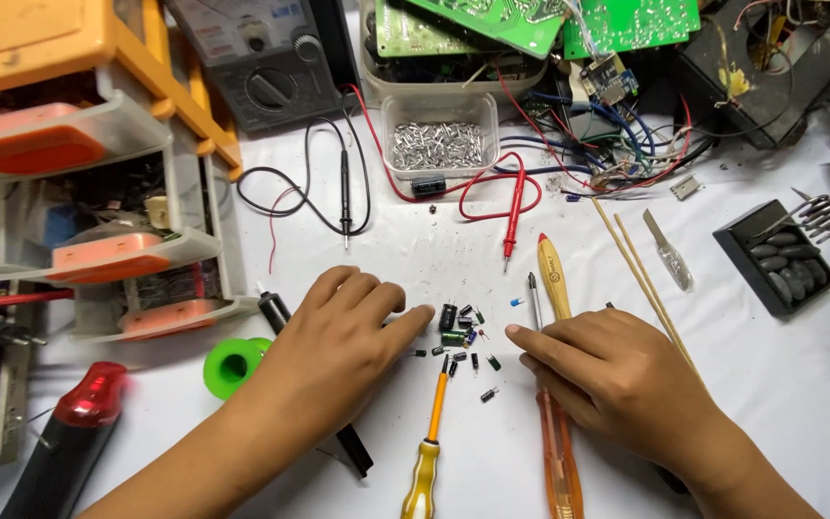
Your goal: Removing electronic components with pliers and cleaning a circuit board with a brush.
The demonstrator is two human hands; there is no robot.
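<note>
My left hand lies flat on the white table, fingers spread, its fingertips almost touching a small heap of black electronic components. My right hand rests palm down to the right of the heap, index finger stretched toward it, holding nothing. A yellow-handled screwdriver lies between my hands, tip toward the components. Under my right hand lies an orange clear-handled screwdriver. A yellow pen-like tool and a thin metal probe lie just beyond my right fingers.
An orange drawer cabinet stands left, a multimeter with black and red probe leads behind. A clear tub of metal parts, green circuit boards, a green solder spool, wooden sticks and a black tray surround the work area.
</note>
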